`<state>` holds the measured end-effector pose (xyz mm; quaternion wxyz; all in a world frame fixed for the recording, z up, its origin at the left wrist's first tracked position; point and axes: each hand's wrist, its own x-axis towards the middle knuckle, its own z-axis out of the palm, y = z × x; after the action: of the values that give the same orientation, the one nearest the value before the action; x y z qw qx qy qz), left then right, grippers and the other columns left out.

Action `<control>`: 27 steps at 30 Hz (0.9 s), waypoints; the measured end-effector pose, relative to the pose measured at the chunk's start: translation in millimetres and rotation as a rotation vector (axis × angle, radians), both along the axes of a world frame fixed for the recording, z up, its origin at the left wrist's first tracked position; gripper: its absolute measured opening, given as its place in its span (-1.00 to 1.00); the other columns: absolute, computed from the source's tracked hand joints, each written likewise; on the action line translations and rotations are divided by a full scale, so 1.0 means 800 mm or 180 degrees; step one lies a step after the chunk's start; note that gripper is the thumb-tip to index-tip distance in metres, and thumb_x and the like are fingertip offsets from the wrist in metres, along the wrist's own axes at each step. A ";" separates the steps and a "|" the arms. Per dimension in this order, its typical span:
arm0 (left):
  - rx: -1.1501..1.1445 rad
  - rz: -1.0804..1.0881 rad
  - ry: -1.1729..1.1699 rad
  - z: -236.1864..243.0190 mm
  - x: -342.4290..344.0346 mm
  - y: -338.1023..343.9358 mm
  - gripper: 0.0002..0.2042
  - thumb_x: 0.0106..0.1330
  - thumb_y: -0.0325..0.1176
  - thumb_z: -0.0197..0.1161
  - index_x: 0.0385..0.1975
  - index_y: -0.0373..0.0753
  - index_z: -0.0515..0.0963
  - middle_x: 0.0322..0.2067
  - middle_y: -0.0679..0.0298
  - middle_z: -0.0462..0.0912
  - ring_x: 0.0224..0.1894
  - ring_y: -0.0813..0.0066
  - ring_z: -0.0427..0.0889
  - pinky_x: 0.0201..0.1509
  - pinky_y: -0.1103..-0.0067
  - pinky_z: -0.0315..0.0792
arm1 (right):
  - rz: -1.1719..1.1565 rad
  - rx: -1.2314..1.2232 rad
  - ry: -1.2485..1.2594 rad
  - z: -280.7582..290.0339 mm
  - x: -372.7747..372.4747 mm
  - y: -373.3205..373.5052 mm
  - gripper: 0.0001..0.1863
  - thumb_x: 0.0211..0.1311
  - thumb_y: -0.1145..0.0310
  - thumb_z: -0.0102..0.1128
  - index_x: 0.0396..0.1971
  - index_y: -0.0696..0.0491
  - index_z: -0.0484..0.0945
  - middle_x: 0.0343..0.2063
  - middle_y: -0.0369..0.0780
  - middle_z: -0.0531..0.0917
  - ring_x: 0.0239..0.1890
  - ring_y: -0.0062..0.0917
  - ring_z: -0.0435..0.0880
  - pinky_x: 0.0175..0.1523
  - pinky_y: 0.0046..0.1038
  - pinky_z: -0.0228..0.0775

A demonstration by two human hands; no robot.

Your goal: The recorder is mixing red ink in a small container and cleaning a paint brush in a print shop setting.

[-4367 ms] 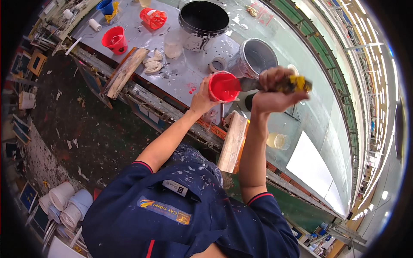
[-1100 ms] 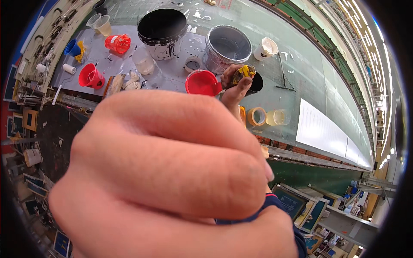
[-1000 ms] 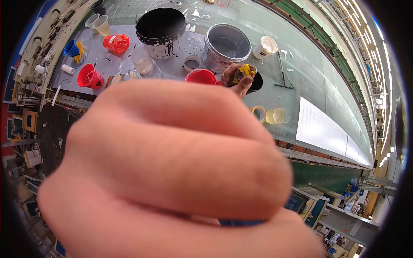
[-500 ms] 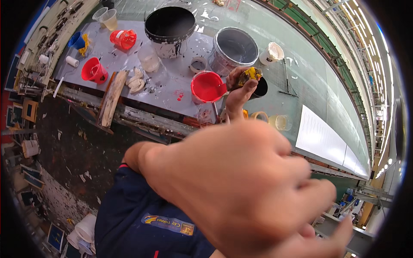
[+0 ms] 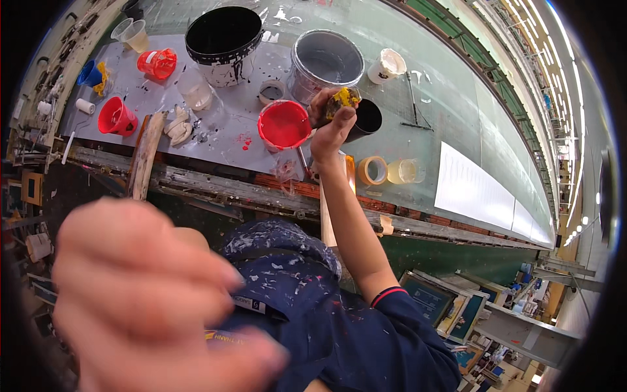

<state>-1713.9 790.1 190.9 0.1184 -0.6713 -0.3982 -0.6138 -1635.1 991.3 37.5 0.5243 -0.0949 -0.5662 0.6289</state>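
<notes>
My right hand (image 5: pixel 332 130) reaches over the work table (image 5: pixel 225 134), its fingers wrapped round a dark, yellow-stained lump (image 5: pixel 343 98) whose material I cannot make out. Just left of it stands a red tub of red paint (image 5: pixel 284 124). A black cup (image 5: pixel 367 117) lies behind the hand on its right. Behind them is a large bucket of grey paint (image 5: pixel 326 62). Close in the lower left, blurred by motion, is my left hand (image 5: pixel 144 294). Its fingers are loosely bent and the thumb stands apart, with nothing visible between them.
A large black-lined bucket (image 5: pixel 224 46) stands at the back. Red cups (image 5: pixel 117 116), clear cups (image 5: pixel 194 90) and a white paint cup (image 5: pixel 386 66) are spread about. A tape roll (image 5: pixel 372 170) lies near the front edge. A wooden piece (image 5: pixel 147 153) juts over the edge at left.
My left hand has swung from the lower middle to the lower left, uncovering my right arm and shirt. The view has shifted, so the table things appear farther left. My right hand keeps its hold.
</notes>
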 end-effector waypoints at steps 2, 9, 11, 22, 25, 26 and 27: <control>-0.0024 0.0045 0.0006 -0.003 -0.001 0.003 -0.82 -0.10 -0.26 0.20 -0.71 -0.19 0.39 -0.69 0.38 0.46 -0.63 0.46 0.45 -0.56 0.58 0.29 | 0.0185 -0.0151 -0.0187 0.005 0.007 0.008 -0.28 0.10 -0.34 -0.18 -0.45 0.18 0.36 -0.66 -0.30 0.39 -0.66 -0.73 0.30 -0.60 -0.71 0.05; -0.2729 0.1734 -0.2433 -0.321 0.015 0.052 -0.43 -0.04 -0.13 0.37 -0.10 -0.30 0.31 -0.22 0.14 0.48 -0.23 0.34 0.49 -0.18 0.49 0.40 | 0.0362 -0.0138 0.0248 0.104 0.008 -0.011 -0.29 0.05 -0.40 -0.21 -0.47 0.10 0.30 -0.72 -0.32 0.25 -0.73 -0.66 0.18 -0.66 -0.63 -0.02; -0.2719 0.1941 -0.2187 -0.377 0.028 0.064 -0.26 -0.10 -0.11 0.41 0.02 -0.34 0.17 -0.08 0.04 0.36 -0.07 0.21 0.39 -0.02 0.42 0.32 | 0.0454 -0.0079 0.0346 0.109 -0.004 -0.017 -0.29 0.04 -0.40 -0.21 -0.47 0.10 0.30 -0.72 -0.32 0.24 -0.72 -0.66 0.17 -0.66 -0.63 -0.03; -0.1217 0.1559 -0.3112 -0.412 0.046 0.147 0.15 -0.33 -0.22 0.52 0.23 -0.41 -0.18 0.16 -0.08 0.11 0.21 0.08 0.18 0.24 0.39 0.16 | 0.0874 -0.0301 -0.0130 0.096 -0.027 -0.018 -0.33 0.13 -0.34 -0.28 -0.48 0.09 0.29 -0.70 -0.31 0.25 -0.71 -0.67 0.17 -0.64 -0.63 -0.02; -0.1414 0.1484 -0.2967 -0.412 0.042 0.145 0.11 -0.32 -0.26 0.51 0.23 -0.38 -0.16 0.15 -0.02 0.16 0.19 0.15 0.23 0.24 0.41 0.19 | 0.0884 -0.0130 0.0272 0.106 -0.025 -0.013 -0.33 0.13 -0.34 -0.30 -0.48 0.08 0.31 -0.73 -0.32 0.23 -0.73 -0.67 0.16 -0.65 -0.63 -0.03; -0.1423 0.1453 -0.2988 -0.412 0.043 0.147 0.10 -0.32 -0.28 0.50 0.23 -0.37 -0.14 0.15 0.00 0.17 0.18 0.15 0.24 0.23 0.42 0.19 | 0.0937 -0.0038 0.0472 0.107 -0.025 -0.012 -0.33 0.13 -0.35 -0.31 -0.48 0.07 0.31 -0.74 -0.33 0.23 -0.74 -0.67 0.16 -0.66 -0.63 -0.03; -0.1430 0.1425 -0.3009 -0.411 0.043 0.149 0.08 -0.31 -0.29 0.49 0.23 -0.37 -0.13 0.15 0.01 0.19 0.17 0.16 0.26 0.23 0.42 0.19 | 0.0943 -0.0024 0.0467 0.090 -0.029 -0.012 -0.33 0.13 -0.35 -0.31 -0.48 0.07 0.31 -0.74 -0.33 0.23 -0.74 -0.67 0.16 -0.66 -0.63 -0.03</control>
<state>-1679.7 909.0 -137.8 -0.0912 -0.2316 -0.6613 -0.7076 -1658.0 981.5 109.2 0.4655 0.0338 -0.5318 0.7067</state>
